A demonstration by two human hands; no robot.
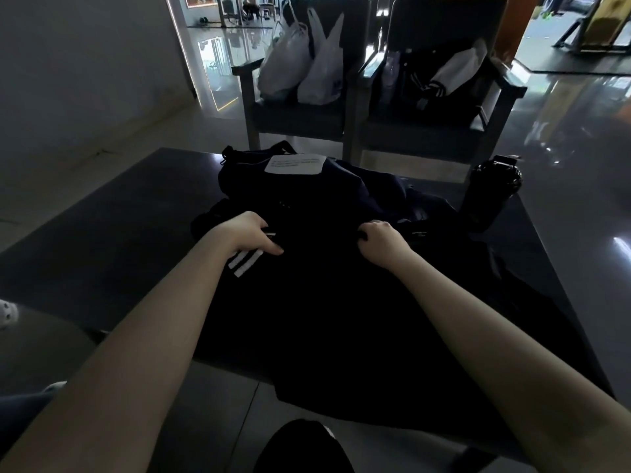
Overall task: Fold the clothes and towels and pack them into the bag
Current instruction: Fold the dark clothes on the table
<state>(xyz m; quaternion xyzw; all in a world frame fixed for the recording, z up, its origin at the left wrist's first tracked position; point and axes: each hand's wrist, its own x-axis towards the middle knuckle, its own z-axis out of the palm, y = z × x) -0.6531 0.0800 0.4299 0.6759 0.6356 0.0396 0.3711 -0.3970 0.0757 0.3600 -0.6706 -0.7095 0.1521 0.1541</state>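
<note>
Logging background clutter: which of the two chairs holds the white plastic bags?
The left chair: two white plastic bags stand on its seat. The right chair holds a dark bag instead.

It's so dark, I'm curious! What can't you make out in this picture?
All in the head view:
Writing on the white label on the bag: too small and blurry.
Kind of black garment: hidden by darkness.
Fingertips of the right hand: tucked into the garment.
Inside of the bottle: too dark.
</note>
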